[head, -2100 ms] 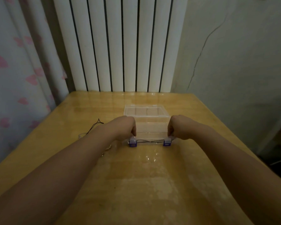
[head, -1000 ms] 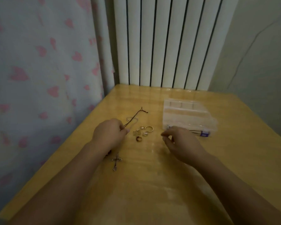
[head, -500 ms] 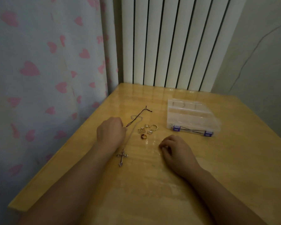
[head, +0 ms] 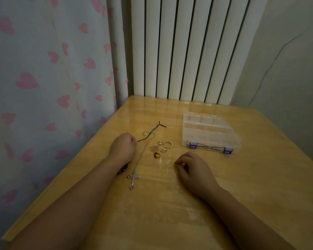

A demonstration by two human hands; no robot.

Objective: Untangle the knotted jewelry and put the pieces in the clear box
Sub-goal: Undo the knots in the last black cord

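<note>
A clear box (head: 210, 136) with two purple latches stands shut at the right of the wooden table (head: 260, 177). Left of it lies the jewelry: a black cord (head: 152, 131), a thin silver chain (head: 143, 152) ending in a cross pendant (head: 133, 178), and several small rings (head: 162, 147), one of them brown (head: 156, 155). My left hand (head: 123, 147) has curled fingers and pinches the near end of the black cord. My right hand (head: 193, 168) rests on the table beside the rings, fingers loosely curled, holding nothing I can see.
A dark beaded piece (head: 122, 170) peeks out from under my left wrist. A white radiator (head: 188, 51) stands behind the table. A curtain with pink hearts (head: 43, 78) hangs along the left edge, and a plain wall is on the right.
Both hands left the box latches and moved left to the jewelry. The left hand reached the cord's end; the right drew back onto the table. In the last half second they barely moved.
</note>
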